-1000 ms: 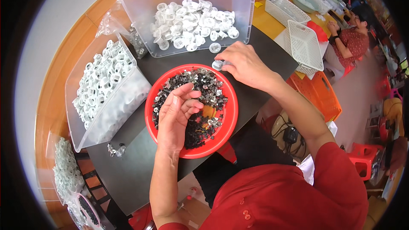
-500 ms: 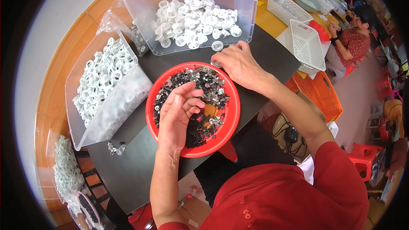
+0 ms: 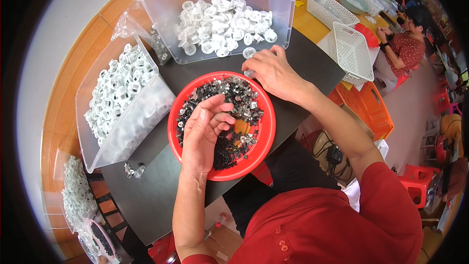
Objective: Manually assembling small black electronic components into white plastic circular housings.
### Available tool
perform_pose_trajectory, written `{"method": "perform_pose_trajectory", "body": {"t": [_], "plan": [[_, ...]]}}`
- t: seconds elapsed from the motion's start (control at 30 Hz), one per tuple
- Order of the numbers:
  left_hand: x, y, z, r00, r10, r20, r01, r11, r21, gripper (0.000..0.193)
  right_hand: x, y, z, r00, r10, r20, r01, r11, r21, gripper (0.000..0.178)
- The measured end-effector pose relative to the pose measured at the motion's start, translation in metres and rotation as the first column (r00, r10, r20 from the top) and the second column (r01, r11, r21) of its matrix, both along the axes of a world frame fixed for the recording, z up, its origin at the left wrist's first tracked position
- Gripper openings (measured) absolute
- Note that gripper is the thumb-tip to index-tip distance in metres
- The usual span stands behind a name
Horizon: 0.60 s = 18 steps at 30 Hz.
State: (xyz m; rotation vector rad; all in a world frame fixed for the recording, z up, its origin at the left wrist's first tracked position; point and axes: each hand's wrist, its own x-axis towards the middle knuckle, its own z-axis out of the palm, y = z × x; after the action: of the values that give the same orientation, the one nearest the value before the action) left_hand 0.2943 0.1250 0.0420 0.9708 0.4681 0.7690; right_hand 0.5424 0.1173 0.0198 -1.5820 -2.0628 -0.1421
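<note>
My left hand point(image 3: 199, 134) hovers over the red round tray point(image 3: 268, 139), palm turned inward and fingers loosely curled and apart, with nothing visible in them. The tray holds a heap of small black and clear plastic pieces point(image 3: 234, 90). On the dark table just past the tray's far right rim, my right hand point(image 3: 274, 72) bends its fingers down over a small whitish plastic piece point(image 3: 249, 74), which is mostly hidden under the fingertips. A loose white round plastic part point(image 3: 248, 52) lies just beyond those fingers.
At the back, a clear tub point(image 3: 166, 32) lies on its side with many white round parts. To the left, a tilted translucent bin point(image 3: 139, 129) holds white ring-shaped parts. Few clear bits point(image 3: 134, 170) rest nearby. White baskets point(image 3: 351, 51), an orange crate point(image 3: 369, 110) and a seated person point(image 3: 405, 49) are rightward.
My right hand's fingers have shifted very slightly at the whitish piece. My left hand stays in place over the tray.
</note>
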Motion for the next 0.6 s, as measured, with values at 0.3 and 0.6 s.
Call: {"method": "perform_pose_trajectory", "body": {"t": [0.3, 0.6], "plan": [[0.003, -0.004, 0.005, 0.995, 0.050, -0.086, -0.043, 0.995, 0.086, 0.046, -0.032, -0.019, 0.044, 0.744, 0.044, -0.667, -0.063, 0.998, -0.004, 0.023], [0.008, -0.008, -0.001, 0.963, 0.250, -0.100, -0.224, 0.950, 0.217, 0.035, -0.071, -0.033, 0.037, -0.283, -0.263, -0.922, -0.649, 0.760, -0.018, 0.028]]}}
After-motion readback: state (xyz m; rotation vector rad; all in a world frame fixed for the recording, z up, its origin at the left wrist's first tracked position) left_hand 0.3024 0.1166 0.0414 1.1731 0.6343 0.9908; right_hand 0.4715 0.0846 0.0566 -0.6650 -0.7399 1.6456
